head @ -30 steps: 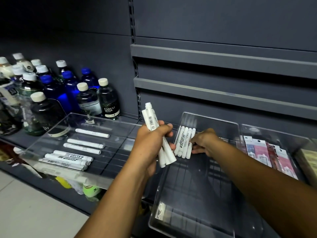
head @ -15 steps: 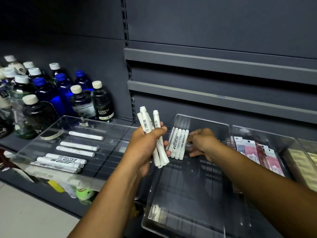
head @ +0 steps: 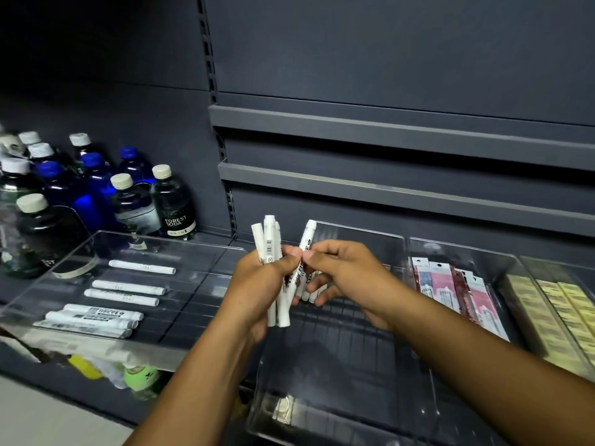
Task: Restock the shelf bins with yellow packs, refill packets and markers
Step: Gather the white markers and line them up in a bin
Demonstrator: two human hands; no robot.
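My left hand grips a bunch of white markers upright above the near-left corner of the middle clear bin. My right hand pinches one marker of that bunch between thumb and fingers. A few markers lying in the middle bin show just below my right fingers; the rest of that row is hidden. Several more white markers lie in the left clear bin. Refill packets fill the bin to the right, and yellow packs sit at the far right.
Dark and blue bottles stand at the back left of the shelf. Two grey rails run along the back panel above the bins. A lower shelf holds a green ball and yellow items.
My right hand left the row of markers in the middle bin and came over to the bunch in my left hand, taking hold of one marker there.
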